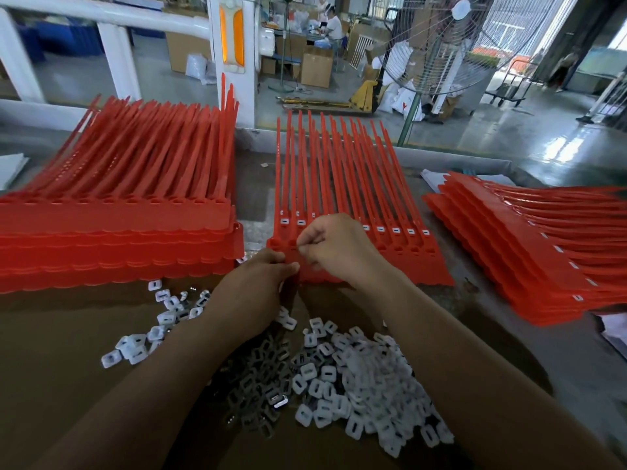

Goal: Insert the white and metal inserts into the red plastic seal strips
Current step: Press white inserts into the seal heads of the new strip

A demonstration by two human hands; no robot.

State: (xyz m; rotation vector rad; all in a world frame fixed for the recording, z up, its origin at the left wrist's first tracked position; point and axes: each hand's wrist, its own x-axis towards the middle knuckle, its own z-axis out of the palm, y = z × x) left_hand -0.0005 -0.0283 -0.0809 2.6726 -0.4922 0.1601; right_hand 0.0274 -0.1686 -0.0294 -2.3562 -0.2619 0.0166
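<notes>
Hands are sharing one spot here. The right hand [325, 245] is curling its fingers and pinching thumb to forefinger over the near end of the middle sheet of red strips [424, 266]. I'm judging there's an insert in that pinch, though the fingertips are hiding it. The left hand [261, 279] is gripping the sheet's near edge just beside it, likely steadying it so the socket isn't sliding under the push. White inserts [395, 230] are already sitting in the sockets either side of the right hand, so this sheet looks nearly filled. Nearer the person, the loose pile of inserts [356, 378] is lying on the bench [68, 334], within easy reach of both hands. To the left, a stack of unfilled strips [118, 215] is waiting. To the right, a fanned stack [526, 252] is showing white inserts along its edge, finished by the look of it.
</notes>
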